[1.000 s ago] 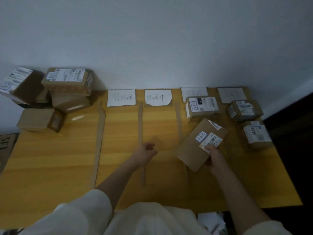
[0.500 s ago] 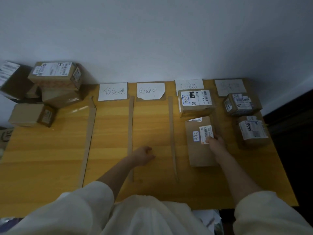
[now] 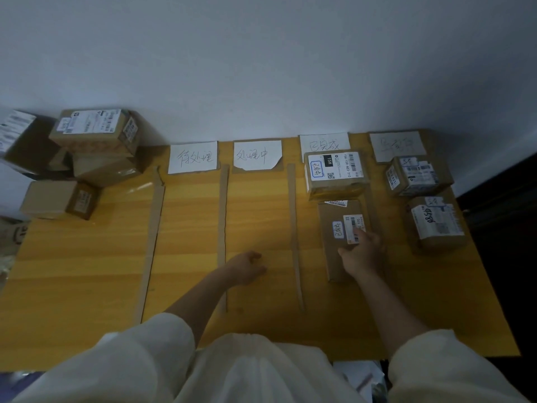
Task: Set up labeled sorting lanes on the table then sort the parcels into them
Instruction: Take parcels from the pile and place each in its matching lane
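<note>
four paper lane labels [image 3: 193, 157] sit along the far edge of the table [image 3: 87, 271], with cardboard divider strips [image 3: 223, 228] between lanes, so we judge the setup done. sorting is partway: four parcels lie in the two lanes toward 3 o'clock, and a pile of unsorted parcels [image 3: 96, 149] waits at 10 o'clock. our right hand [image 3: 361, 254] rests on the flat parcel [image 3: 338, 239] in the third lane, fingers loosely bent over its top; our left hand [image 3: 247, 266] lies loosely curled, holding nothing, at 6 o'clock of the second lane.
</note>
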### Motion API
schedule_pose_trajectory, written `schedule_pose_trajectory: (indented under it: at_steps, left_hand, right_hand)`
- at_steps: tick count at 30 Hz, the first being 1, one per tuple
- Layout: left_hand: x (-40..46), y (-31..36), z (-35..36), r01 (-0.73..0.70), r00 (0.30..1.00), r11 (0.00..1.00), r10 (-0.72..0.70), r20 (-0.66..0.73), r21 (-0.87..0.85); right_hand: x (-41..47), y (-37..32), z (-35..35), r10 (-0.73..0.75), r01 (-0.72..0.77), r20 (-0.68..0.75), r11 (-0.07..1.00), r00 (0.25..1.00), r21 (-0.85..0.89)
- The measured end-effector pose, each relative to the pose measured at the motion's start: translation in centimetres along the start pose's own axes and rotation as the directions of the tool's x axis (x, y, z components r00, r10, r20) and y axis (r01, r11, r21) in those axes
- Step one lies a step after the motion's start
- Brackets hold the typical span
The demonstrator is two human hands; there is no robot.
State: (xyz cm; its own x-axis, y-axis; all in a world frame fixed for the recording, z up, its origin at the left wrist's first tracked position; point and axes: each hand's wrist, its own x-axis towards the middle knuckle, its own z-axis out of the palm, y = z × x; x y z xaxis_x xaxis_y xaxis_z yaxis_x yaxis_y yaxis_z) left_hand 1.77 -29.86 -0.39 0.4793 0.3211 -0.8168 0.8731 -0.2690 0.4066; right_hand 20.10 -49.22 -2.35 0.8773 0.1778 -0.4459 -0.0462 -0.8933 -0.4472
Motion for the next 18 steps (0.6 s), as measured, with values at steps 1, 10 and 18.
schedule_pose_trajectory:
  at_steps: [1,10,18]
  left_hand:
    - [0.0,0.0,0.1,0.0,1.0,1.0,0.0,0.001,-0.003]
    - [-0.5,-0.5,0.0,-0.052,0.995,0.995,0.044,-0.091,-0.091]
    - [-1.5,-2.4,-1.8,-0.136,0.965,0.964,0.076,-0.252,-0.23]
  right_hand:
    - [0.0,0.0,-0.1,0.0,0.0,0.002,1.0,1.0,0.008]
    - [-1.9,-2.1,0.5,-0.165,0.177,-0.114,0.978,0.98,0.11]
    - [-5.8,-7.2,3.9,-0.373,0.293,0.411,0.924,0.832,0.245]
